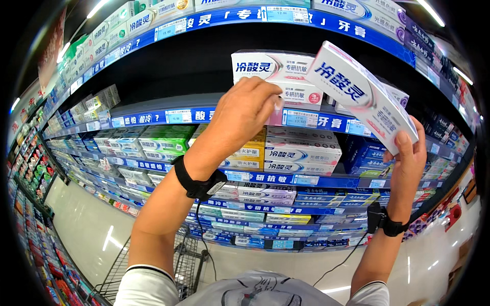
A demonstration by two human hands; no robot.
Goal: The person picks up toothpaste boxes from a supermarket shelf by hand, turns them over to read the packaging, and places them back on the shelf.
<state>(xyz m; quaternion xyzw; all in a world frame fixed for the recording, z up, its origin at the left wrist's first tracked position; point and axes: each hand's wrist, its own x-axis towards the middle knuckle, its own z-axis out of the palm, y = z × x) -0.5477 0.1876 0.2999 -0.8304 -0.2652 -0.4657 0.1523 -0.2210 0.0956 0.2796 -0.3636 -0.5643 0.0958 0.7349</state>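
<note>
My right hand (pixel 409 141) grips the lower end of a white toothpaste carton (pixel 356 91) with pink and blue print. The carton is tilted in front of the shelf, its upper end pointing up and left. My left hand (pixel 249 105) is at a stack of similar toothpaste cartons (pixel 273 67) on the upper shelf, fingers bent against their front. Whether it grips one of them cannot be seen, as the hand covers their left part. Under the stack runs a blue shelf edge (pixel 245 116) with price tags. Each wrist wears a black strap with a small device and cable.
Lower shelves hold several rows of cartons, among them white toothpaste boxes (pixel 302 153), green boxes (pixel 166 137) and dark blue boxes (pixel 369 155). Another blue shelf edge (pixel 229 17) crosses above my hands. A wire shopping cart (pixel 183 260) stands at lower left on the tiled floor (pixel 84 225).
</note>
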